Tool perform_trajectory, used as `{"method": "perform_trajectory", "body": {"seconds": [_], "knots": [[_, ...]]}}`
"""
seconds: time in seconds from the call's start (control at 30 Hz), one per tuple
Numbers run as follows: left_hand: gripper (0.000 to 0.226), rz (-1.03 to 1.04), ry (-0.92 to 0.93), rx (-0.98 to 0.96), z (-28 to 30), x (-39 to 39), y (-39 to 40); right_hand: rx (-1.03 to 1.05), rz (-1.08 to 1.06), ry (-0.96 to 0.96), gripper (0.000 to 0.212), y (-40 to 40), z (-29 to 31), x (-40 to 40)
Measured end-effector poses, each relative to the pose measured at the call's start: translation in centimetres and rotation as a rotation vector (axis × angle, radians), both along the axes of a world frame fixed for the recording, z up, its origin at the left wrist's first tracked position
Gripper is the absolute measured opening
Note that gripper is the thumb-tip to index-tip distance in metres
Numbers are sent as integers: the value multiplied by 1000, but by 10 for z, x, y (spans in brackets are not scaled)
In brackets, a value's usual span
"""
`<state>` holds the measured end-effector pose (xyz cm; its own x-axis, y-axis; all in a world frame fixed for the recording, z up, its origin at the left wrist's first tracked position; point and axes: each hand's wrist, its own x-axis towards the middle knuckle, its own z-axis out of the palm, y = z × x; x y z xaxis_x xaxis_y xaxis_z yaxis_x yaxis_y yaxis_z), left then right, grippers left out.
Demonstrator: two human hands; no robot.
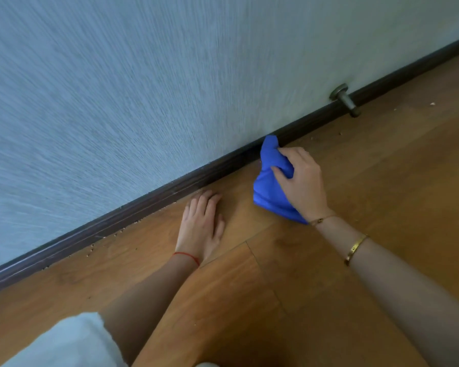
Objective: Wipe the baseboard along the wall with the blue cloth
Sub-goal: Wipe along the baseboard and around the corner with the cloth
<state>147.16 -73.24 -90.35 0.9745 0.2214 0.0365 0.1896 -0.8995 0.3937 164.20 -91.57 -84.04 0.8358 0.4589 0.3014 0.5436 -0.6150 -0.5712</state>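
The right hand [301,181] is gripping the bunched blue cloth [269,186], its upper tip touching the dark baseboard [149,200] at the far wall. The left hand [202,221] is lying flat, fingers straight, on the wooden floor [355,168], left of the cloth and near the baseboard.

Right hand [301,181] grips bunched blue cloth [269,181], its tip apparently touching the dark baseboard [143,201]; left hand [200,225] rests flat on wooden floor [382,168] beside baseboard.
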Motion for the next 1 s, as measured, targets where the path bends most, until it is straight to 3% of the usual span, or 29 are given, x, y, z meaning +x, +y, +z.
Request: {"method": "perform_trajectory", "body": {"seconds": [0.3, 0.63, 1.0], "knots": [[47, -133, 86, 42, 43, 30, -23, -106, -12, 50, 34, -63, 62, 27], [53, -74, 122, 51, 5, 76, -56, -69, -50, 41, 35, -91, 0, 91], [59, 17, 132, 144, 10, 88, -88, 28, -45, 51, 31, -58, -39, 131]]}}
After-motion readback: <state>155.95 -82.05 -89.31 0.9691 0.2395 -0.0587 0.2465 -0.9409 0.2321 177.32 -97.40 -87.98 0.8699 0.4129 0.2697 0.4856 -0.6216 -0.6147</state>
